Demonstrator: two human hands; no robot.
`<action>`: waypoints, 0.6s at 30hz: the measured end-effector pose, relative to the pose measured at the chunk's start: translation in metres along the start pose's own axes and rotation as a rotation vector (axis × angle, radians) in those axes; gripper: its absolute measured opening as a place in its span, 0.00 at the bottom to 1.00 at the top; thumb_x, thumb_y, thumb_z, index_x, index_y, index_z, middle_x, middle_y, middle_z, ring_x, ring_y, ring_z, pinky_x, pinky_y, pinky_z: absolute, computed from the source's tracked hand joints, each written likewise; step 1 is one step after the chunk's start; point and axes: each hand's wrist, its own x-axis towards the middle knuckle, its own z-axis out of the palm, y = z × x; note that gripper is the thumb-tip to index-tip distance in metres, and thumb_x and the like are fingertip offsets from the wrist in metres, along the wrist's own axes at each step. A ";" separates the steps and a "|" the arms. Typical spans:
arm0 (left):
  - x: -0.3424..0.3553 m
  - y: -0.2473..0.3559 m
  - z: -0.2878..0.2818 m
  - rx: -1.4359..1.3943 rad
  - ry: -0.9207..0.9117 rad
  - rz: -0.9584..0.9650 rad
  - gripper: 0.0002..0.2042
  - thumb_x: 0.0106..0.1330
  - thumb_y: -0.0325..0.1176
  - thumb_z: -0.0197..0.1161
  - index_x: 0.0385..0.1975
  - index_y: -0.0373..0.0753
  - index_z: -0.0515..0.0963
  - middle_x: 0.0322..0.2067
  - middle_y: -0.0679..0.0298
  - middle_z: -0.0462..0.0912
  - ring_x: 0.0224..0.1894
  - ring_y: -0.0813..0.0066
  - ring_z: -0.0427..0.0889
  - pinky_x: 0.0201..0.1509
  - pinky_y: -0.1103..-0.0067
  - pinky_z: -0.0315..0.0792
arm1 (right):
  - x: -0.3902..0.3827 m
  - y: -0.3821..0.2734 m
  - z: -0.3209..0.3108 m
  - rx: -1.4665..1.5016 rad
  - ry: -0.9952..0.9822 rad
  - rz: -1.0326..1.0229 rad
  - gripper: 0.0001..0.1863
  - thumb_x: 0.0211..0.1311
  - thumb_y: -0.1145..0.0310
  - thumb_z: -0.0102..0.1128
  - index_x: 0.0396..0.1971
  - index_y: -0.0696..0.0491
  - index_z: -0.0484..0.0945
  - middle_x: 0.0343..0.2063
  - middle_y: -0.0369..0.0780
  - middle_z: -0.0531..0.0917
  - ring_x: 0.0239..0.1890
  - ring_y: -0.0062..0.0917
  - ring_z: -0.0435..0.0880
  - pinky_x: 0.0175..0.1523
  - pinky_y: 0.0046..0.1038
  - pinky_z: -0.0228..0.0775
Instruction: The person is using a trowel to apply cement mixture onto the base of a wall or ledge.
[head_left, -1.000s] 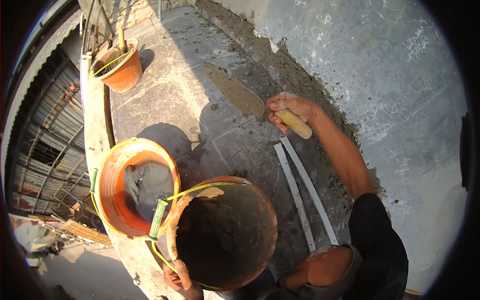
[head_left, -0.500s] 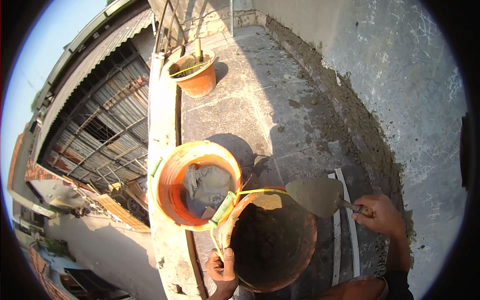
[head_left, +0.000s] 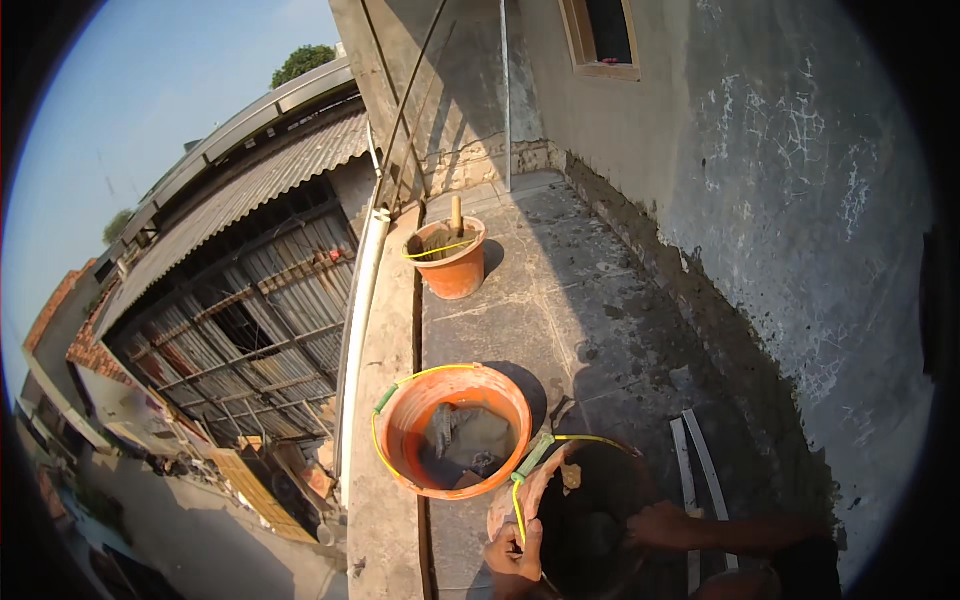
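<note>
An orange bucket (head_left: 500, 518) with a dark, shadowed inside stands at the near edge. My left hand (head_left: 515, 550) is closed on its left rim, beside the yellow wire handle with its green grip (head_left: 533, 457). Over the bucket's right side reaches my right hand (head_left: 660, 525), closed round a trowel whose handle my fingers mostly cover. The grey trowel blade (head_left: 600, 535) is down inside the bucket, dim in the shade. Touching or nearly touching on the left is a second orange bucket (head_left: 395, 425), holding murky water and a grey cloth-like lump (head_left: 443, 430).
A smaller orange bucket (head_left: 458, 278) with an upright wooden handle in it stands farther off. Two pale strips (head_left: 705, 470) lie right of my bucket. A plastered wall (head_left: 770, 230) bounds the right; a low ledge (head_left: 385, 400) with a drop beyond bounds the left.
My right hand has moved left and down, taking the trowel from above the bucket's right rim into it. My left hand keeps its hold. The view has tilted upward.
</note>
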 end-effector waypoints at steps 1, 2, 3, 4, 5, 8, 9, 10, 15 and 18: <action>0.016 -0.005 0.003 0.043 -0.013 -0.036 0.15 0.61 0.32 0.58 0.14 0.38 0.65 0.12 0.75 0.63 0.16 0.90 0.56 0.18 0.86 0.50 | 0.013 0.004 -0.016 0.113 -0.093 0.084 0.20 0.53 0.50 0.53 0.30 0.54 0.77 0.22 0.46 0.80 0.31 0.41 0.80 0.37 0.37 0.73; 0.020 0.009 0.002 -0.068 -0.037 -0.126 0.15 0.61 0.32 0.58 0.14 0.38 0.64 0.12 0.75 0.61 0.16 0.90 0.55 0.18 0.87 0.49 | 0.011 0.006 -0.012 0.262 0.031 0.111 0.21 0.50 0.48 0.54 0.30 0.52 0.78 0.27 0.46 0.80 0.34 0.41 0.80 0.41 0.39 0.70; 0.023 0.007 0.001 -0.099 -0.047 -0.095 0.13 0.62 0.32 0.57 0.17 0.40 0.65 0.15 0.77 0.60 0.17 0.92 0.53 0.20 0.88 0.46 | 0.007 0.001 -0.022 0.308 0.029 0.223 0.21 0.50 0.49 0.54 0.33 0.52 0.78 0.27 0.44 0.81 0.34 0.40 0.80 0.41 0.37 0.70; 0.024 0.014 0.000 -0.059 -0.025 -0.121 0.13 0.63 0.33 0.57 0.17 0.40 0.65 0.15 0.78 0.60 0.18 0.92 0.53 0.21 0.88 0.46 | 0.000 -0.003 -0.036 0.493 0.071 0.259 0.20 0.50 0.52 0.54 0.35 0.52 0.78 0.27 0.45 0.80 0.32 0.38 0.80 0.37 0.35 0.70; 0.025 0.023 -0.002 -0.036 -0.047 -0.140 0.13 0.63 0.33 0.56 0.17 0.40 0.66 0.15 0.78 0.60 0.18 0.92 0.53 0.21 0.88 0.46 | -0.008 -0.012 -0.055 0.592 0.051 0.314 0.19 0.49 0.53 0.56 0.34 0.52 0.78 0.23 0.45 0.80 0.28 0.36 0.80 0.34 0.33 0.69; 0.035 0.016 -0.004 -0.081 -0.005 -0.181 0.10 0.63 0.33 0.55 0.20 0.39 0.68 0.17 0.78 0.62 0.20 0.93 0.55 0.23 0.90 0.47 | -0.011 -0.010 -0.050 0.556 0.093 0.379 0.17 0.48 0.55 0.58 0.32 0.52 0.79 0.20 0.44 0.78 0.25 0.35 0.80 0.31 0.31 0.68; 0.031 0.015 -0.007 -0.046 -0.012 -0.186 0.11 0.64 0.34 0.55 0.20 0.39 0.68 0.17 0.78 0.62 0.20 0.93 0.56 0.23 0.90 0.48 | -0.012 -0.009 -0.042 0.563 0.144 0.409 0.16 0.48 0.55 0.59 0.31 0.52 0.79 0.18 0.44 0.78 0.25 0.36 0.79 0.31 0.31 0.68; 0.027 0.014 -0.008 -0.014 -0.018 -0.183 0.11 0.64 0.34 0.55 0.21 0.39 0.67 0.18 0.78 0.63 0.21 0.93 0.56 0.24 0.90 0.49 | -0.013 -0.007 -0.036 0.564 0.202 0.438 0.16 0.47 0.55 0.60 0.30 0.52 0.79 0.17 0.43 0.78 0.24 0.36 0.79 0.31 0.31 0.68; 0.017 0.006 -0.005 -0.062 0.030 -0.167 0.12 0.63 0.33 0.56 0.19 0.39 0.66 0.15 0.78 0.59 0.18 0.92 0.52 0.21 0.88 0.44 | -0.039 -0.018 -0.014 0.518 0.242 0.520 0.16 0.47 0.55 0.61 0.30 0.51 0.79 0.19 0.42 0.78 0.24 0.34 0.79 0.30 0.31 0.68; 0.015 0.005 -0.012 -0.098 0.067 -0.150 0.12 0.64 0.35 0.55 0.20 0.39 0.65 0.15 0.77 0.59 0.18 0.91 0.53 0.21 0.88 0.45 | -0.037 -0.017 -0.009 0.439 0.287 0.414 0.17 0.49 0.52 0.57 0.29 0.51 0.79 0.23 0.42 0.80 0.28 0.38 0.79 0.34 0.37 0.70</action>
